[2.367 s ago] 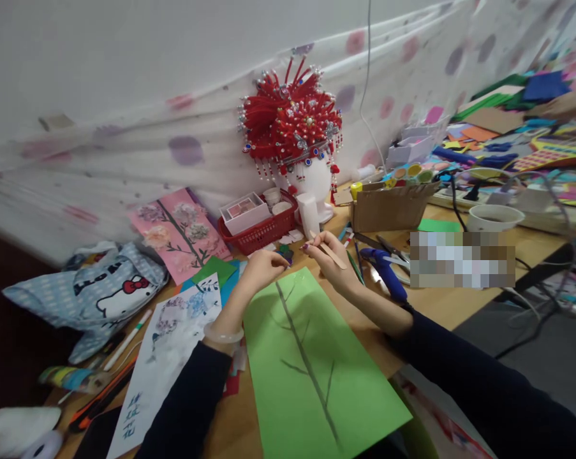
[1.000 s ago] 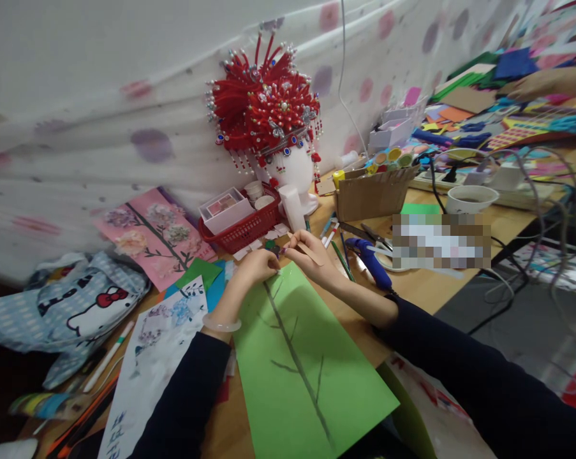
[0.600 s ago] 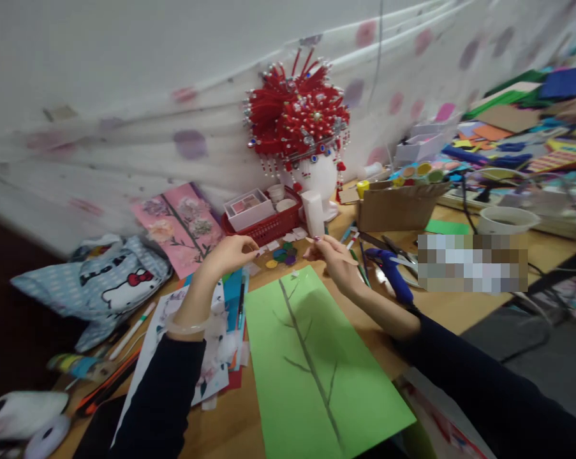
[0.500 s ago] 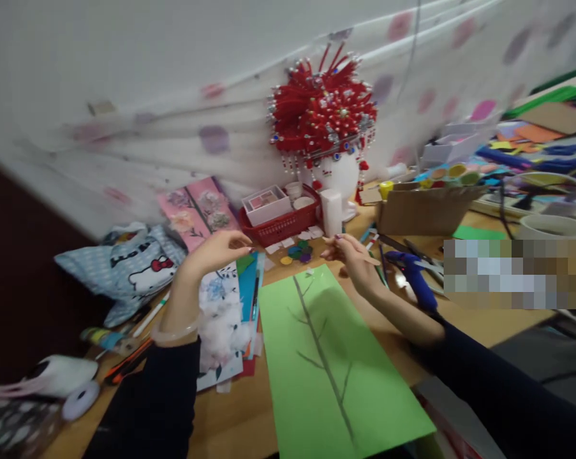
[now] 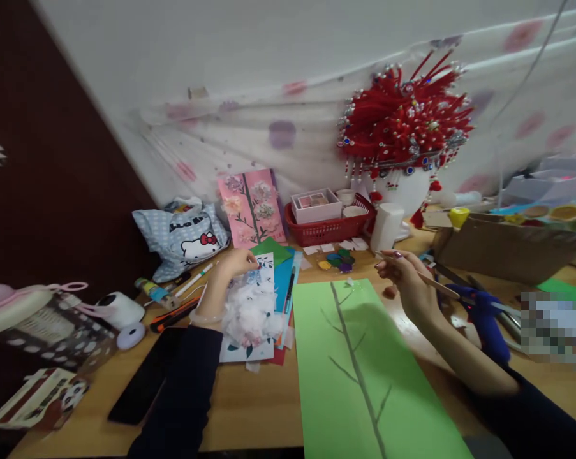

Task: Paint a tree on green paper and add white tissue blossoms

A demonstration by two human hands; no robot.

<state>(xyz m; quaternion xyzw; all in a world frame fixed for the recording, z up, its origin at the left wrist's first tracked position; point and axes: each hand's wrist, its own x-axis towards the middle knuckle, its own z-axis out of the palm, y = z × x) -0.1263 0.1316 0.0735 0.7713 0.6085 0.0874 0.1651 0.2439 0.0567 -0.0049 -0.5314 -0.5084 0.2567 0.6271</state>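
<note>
A green sheet of paper [image 5: 335, 395] lies in front of me, with a dark stem and side branches drawn on it and a small whitish bit near its top. My right hand [image 5: 414, 290] is raised past the sheet's right edge, pinching a thin wooden stick [image 5: 441, 284] whose flat end points right. On the left, my left hand [image 5: 235, 264] has its fingers bent together above a pile of white, petal-like pieces [image 5: 252, 312]. Those pieces rest on a floral printed sheet [image 5: 263, 354]. Whether anything is between the left fingertips is hidden.
Colored round pieces [image 5: 340, 260] lie behind the sheet, near a red basket [image 5: 311, 234]. A blue glue gun [image 5: 488, 325] lies at right beside a cardboard box [image 5: 483, 248]. A red beaded headdress [image 5: 407, 121] stands at the back. A phone [image 5: 144, 382] lies at left.
The view has swung left, bringing the phone and a lidded container into sight. My left hand has moved down toward the white pieces. The right hand still holds the stick.
</note>
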